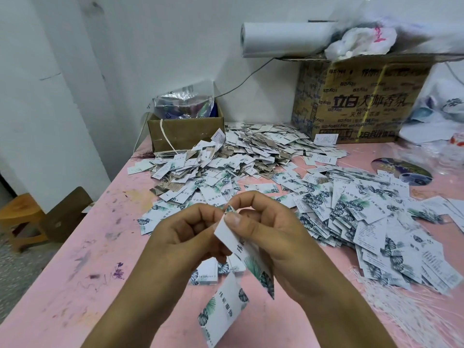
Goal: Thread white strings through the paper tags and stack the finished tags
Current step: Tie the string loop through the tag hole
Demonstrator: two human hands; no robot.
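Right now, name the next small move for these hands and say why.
Likely draw the string on through the tag: the left hand and right hand meet fingertip to fingertip at its upper end and pinch there. The string itself is too fine to see here.

My left grip (185,237) and right grip (276,234) close over the top end of the tag (251,259), so its hole, and any string there, is hidden from me. The white strings (406,310) by my right forearm blur and run off the frame's edge.
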